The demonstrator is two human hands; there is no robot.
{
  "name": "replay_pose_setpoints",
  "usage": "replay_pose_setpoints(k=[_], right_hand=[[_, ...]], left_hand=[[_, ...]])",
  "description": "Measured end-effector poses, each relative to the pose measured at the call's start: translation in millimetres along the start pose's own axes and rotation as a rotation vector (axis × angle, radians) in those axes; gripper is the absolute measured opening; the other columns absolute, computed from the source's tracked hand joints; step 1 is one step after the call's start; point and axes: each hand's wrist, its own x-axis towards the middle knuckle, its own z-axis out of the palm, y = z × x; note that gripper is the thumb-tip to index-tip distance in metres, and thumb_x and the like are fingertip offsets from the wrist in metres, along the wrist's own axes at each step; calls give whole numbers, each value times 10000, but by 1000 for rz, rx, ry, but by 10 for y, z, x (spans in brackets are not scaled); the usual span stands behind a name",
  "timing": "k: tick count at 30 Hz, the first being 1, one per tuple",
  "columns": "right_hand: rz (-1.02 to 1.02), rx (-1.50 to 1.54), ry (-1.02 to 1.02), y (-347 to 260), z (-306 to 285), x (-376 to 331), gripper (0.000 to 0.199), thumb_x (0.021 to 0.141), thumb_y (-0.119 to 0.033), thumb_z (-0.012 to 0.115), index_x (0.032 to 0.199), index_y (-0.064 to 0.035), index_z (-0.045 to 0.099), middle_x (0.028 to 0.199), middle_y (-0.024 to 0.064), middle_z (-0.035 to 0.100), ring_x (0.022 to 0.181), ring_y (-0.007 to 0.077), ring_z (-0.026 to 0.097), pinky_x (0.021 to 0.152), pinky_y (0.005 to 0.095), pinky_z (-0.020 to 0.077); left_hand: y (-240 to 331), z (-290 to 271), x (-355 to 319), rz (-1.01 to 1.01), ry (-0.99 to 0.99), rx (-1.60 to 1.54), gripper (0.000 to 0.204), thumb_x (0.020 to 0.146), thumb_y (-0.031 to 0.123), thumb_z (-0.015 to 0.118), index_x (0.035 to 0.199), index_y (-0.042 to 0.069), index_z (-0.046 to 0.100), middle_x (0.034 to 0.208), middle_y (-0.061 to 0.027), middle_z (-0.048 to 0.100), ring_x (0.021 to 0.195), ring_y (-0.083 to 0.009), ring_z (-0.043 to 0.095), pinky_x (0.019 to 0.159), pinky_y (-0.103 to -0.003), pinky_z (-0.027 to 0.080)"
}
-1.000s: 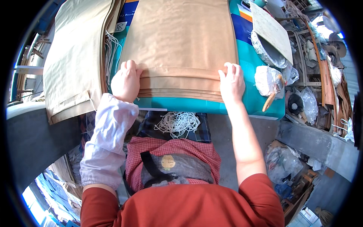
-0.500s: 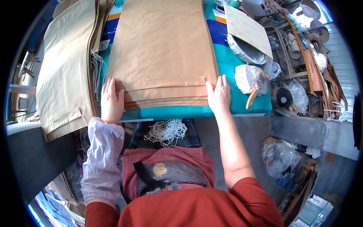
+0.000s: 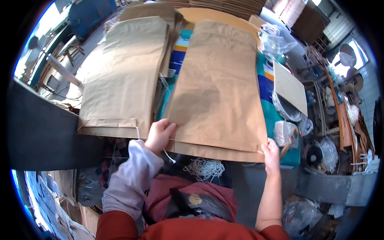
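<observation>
A large brown paper bag (image 3: 220, 88) lies lengthwise before me, its folded near end reaching past the table edge. My left hand (image 3: 160, 134) pinches its near left corner, where a white string (image 3: 169, 157) hangs down. At the near right corner, my right hand (image 3: 271, 156) grips the bag between thumb and fingers. To the left lies a stack of similar paper bags (image 3: 124, 76), with white cord showing along its right side. Below the bag's edge, a tangle of white string (image 3: 206, 169) rests on my lap.
A teal printed sheet (image 3: 294, 158) covers the table. On its right side are a pale board (image 3: 289, 86) over a plastic-wrapped basin, and a plastic-wrapped lump (image 3: 285, 133) beside a wooden handle. Cluttered shelves (image 3: 340, 116) stand farther right. A dark panel (image 3: 40, 136) borders the left.
My hands have gone from lying flat beside the stacked bags to gripping one bag's near corners. That bag now extends over the table edge. The view has shifted, showing more of the far side.
</observation>
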Motion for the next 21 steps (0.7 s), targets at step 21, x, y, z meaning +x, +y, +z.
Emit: replay_pose_setpoints(k=[21], right_hand=[[138, 35, -985, -348, 2881, -254, 644, 914, -144, 569, 1446, 29, 250, 887, 57, 605, 626, 107, 557, 606, 268, 484]], left_hand=[[-1574, -3687, 454, -152, 875, 865, 172, 864, 166, 593, 887, -1, 624, 854, -218, 660, 849, -361, 650, 771, -427, 502]])
